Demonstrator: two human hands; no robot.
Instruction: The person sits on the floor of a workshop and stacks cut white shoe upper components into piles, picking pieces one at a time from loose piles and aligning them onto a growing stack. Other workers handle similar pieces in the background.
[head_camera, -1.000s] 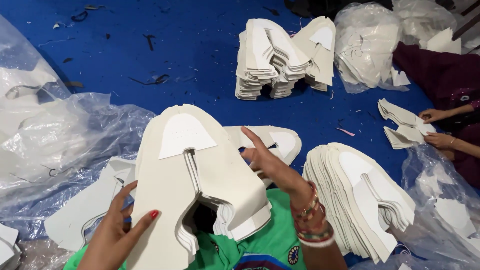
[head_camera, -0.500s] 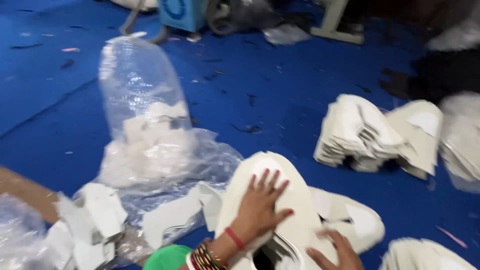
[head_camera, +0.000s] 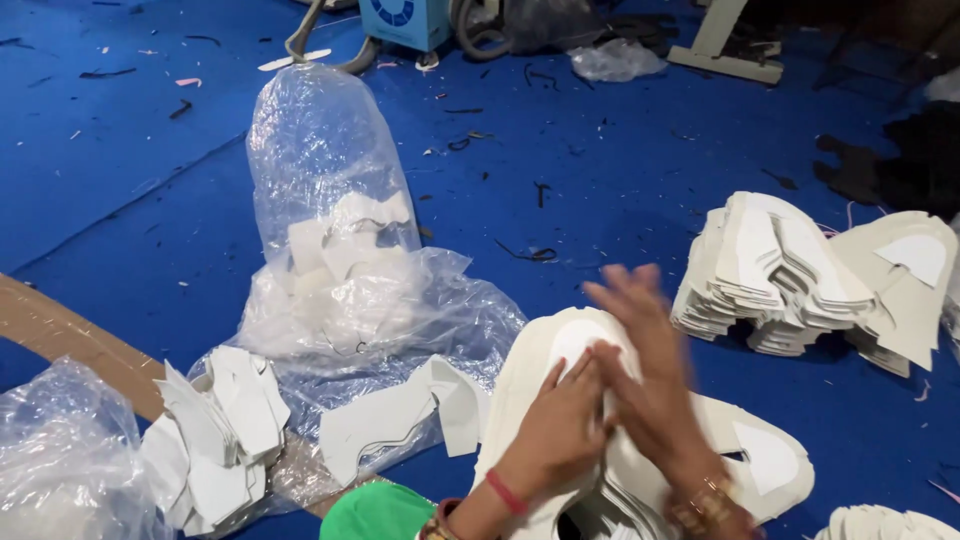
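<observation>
Both hands are laid on top of a pile of white cut pieces (head_camera: 560, 350) at the bottom middle of the view. Left hand (head_camera: 560, 425) is pressed flat on the pile, its fingers stretched out and held together, nothing being gripped. Right hand (head_camera: 650, 385) is spread open above and just beside the left one, fingers fanned out and blurred; whether it is touching the pile cannot be told. Bangles are worn on both wrists. A second stack of white pieces (head_camera: 780, 275) is seen on the blue floor (head_camera: 560, 170) to the right, well apart. A clear plastic bag (head_camera: 330, 230) holding more white pieces is stood upright to the left, and loose white pieces (head_camera: 215, 435) are scattered near a brown cardboard strip (head_camera: 70, 345).
</observation>
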